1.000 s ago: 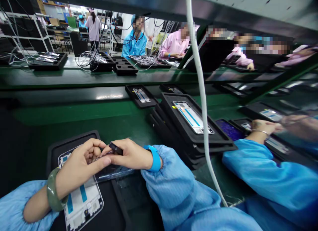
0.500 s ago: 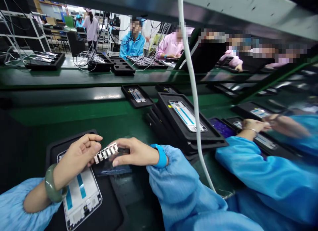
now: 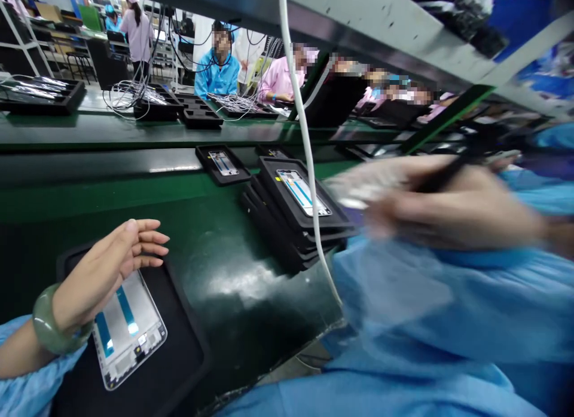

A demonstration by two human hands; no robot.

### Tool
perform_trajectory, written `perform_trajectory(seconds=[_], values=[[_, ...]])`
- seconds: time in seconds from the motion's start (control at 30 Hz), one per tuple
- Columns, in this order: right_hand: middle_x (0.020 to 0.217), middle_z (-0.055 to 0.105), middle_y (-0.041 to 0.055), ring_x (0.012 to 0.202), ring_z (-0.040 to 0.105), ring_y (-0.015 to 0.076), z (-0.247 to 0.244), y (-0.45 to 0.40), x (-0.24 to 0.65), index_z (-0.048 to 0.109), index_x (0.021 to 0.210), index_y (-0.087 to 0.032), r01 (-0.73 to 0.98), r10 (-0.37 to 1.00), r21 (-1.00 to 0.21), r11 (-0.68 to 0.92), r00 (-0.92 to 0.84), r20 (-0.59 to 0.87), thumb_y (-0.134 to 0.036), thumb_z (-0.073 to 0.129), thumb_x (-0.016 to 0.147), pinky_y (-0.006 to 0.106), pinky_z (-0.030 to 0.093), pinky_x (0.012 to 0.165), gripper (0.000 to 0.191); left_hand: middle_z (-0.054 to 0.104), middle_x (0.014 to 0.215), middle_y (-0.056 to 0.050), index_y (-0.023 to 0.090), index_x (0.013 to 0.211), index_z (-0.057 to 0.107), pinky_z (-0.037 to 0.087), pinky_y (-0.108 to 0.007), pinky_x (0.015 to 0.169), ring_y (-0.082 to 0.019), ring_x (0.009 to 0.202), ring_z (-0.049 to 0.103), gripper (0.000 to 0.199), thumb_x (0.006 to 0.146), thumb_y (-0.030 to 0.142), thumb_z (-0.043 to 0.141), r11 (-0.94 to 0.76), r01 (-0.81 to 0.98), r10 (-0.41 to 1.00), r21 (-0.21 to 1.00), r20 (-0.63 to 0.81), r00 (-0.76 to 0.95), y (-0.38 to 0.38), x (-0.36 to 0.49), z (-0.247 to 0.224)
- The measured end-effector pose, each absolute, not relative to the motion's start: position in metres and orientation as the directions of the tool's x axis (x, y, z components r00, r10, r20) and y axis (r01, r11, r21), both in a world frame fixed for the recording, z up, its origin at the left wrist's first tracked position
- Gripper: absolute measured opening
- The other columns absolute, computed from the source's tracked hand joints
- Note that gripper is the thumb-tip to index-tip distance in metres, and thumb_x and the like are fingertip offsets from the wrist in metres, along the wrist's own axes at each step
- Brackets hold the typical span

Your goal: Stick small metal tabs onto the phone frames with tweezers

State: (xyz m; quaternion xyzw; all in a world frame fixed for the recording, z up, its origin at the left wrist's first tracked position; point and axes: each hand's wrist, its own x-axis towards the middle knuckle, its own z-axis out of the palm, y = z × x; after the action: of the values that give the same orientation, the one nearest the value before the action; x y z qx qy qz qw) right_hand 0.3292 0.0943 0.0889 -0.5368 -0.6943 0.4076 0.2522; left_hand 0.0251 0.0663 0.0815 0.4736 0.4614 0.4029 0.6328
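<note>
From here I see my left hand (image 3: 112,258) open, fingers spread, just over a white phone frame (image 3: 128,330) lying in a black tray (image 3: 179,363), with a jade bangle (image 3: 56,318) on the wrist. My right hand (image 3: 452,211) pinches a slim black tool (image 3: 452,169) (too smeared for me to read the fingers well). Beyond, a stack of black trays (image 3: 287,250) sits on the green bench (image 3: 134,193), with a white cable (image 3: 307,148) hanging in front of it.
</note>
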Motion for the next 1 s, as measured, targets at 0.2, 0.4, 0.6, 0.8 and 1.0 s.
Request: perform_trajectory(seconds=[0.2,0.4,0.6,0.8,1.0], values=[[0.078,0.066,0.0026,0.083,0.063,0.0169,0.025,0.142,0.289,0.065,0.085,-0.016,0.687,0.993,-0.727,0.023,-0.100,-0.063,-0.038,0.074,0.063,0.026,0.046,0.076,0.032,0.060,0.105,-0.008,0.018,0.112,0.049,0.049,-0.041,0.083,-0.024,0.095,0.059,0.047,0.080,0.053,0.049,0.049,0.226,0.984,0.973,-0.086,0.158,0.067,0.033,0.077],[0.082,0.063,0.0045,0.085,0.059,0.0180,0.006,0.162,0.306,0.061,0.082,-0.014,0.612,0.997,-0.791,0.019,0.046,0.059,-0.041,0.068,0.067,0.029,0.044,0.079,0.032,0.052,0.118,-0.010,0.019,0.117,0.046,0.042,-0.041,0.091,-0.024,0.105,0.053,0.049,0.084,0.054,0.038,-0.270,0.662,0.932,0.699,0.016,0.363,0.083,0.038,0.062],[0.077,0.061,0.0051,0.065,0.062,0.0108,0.002,0.172,0.317,0.056,0.081,-0.013,0.366,0.991,-0.931,-0.006,0.130,0.044,-0.042,0.028,0.091,0.020,0.050,0.055,0.041,0.036,0.140,-0.014,0.016,0.126,0.045,0.028,-0.045,0.104,-0.029,0.130,0.031,0.053,0.085,0.048,0.038,-0.620,0.715,0.716,0.322,-0.139,0.684,0.116,0.071,0.050],[0.067,0.057,-0.0005,0.054,0.063,0.0094,-0.027,0.177,0.303,0.048,0.085,-0.016,0.178,0.980,-0.981,-0.075,0.197,-0.039,-0.040,0.050,0.085,0.019,0.054,0.047,0.025,0.028,0.144,-0.018,0.014,0.130,0.044,0.022,-0.048,0.106,-0.032,0.133,0.024,0.060,0.081,0.049,0.045,-0.697,0.669,0.626,0.256,-0.238,0.743,0.130,0.120,0.025],[0.059,0.057,-0.0019,0.050,0.064,0.0107,-0.042,0.183,0.303,0.050,0.081,-0.015,0.116,0.969,-0.987,-0.114,0.231,-0.084,-0.034,0.058,0.081,0.018,0.055,0.044,0.021,0.022,0.146,-0.017,0.016,0.135,0.036,0.020,-0.052,0.105,-0.031,0.135,0.020,0.061,0.084,0.049,0.040,-0.713,0.675,0.616,0.191,-0.290,0.733,0.130,0.136,0.005]])
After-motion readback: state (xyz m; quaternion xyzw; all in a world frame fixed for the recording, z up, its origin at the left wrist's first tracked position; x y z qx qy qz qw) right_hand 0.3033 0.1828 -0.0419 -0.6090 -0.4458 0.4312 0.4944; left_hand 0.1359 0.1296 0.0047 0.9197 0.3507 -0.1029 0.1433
